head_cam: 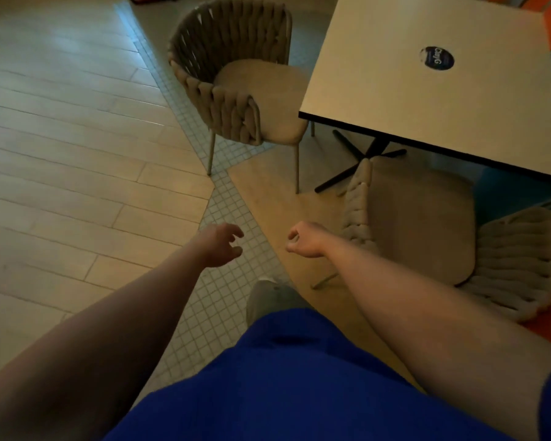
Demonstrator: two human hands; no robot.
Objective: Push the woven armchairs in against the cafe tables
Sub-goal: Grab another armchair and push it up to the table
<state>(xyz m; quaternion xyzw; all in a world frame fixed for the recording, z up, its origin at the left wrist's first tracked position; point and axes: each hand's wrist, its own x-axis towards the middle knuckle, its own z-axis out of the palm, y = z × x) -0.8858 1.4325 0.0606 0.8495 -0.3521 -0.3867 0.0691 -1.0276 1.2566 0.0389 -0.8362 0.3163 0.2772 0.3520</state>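
- Nearest the camera is the person's blue garment, filling the bottom middle of the view, with a grey shoe showing just beyond it on the small-tiled strip of the floor.
- Both bare forearms reach forward over the floor, and neither hand touches anything.
- The left hand hangs over the tiled strip with its fingers loosely curled and parted, empty.
- The right hand is curled into a loose fist with the knuckles bent under, and it too holds nothing.
- The near woven armchair stands just to the right of the right hand; its braided armrest lies close beside that wrist but apart from it.
- This chair's seat runs under the near edge of the table, and its woven back curves round toward the lower right.
- The far woven armchair stands well ahead of both hands, at the left edge of the table, its seat facing the table and its front edge just reaching the near-left corner.
- Its woven back faces the plank floor on the left.
- The pale square table has a dark rim, a black cross-shaped base and a round dark sticker on its top.
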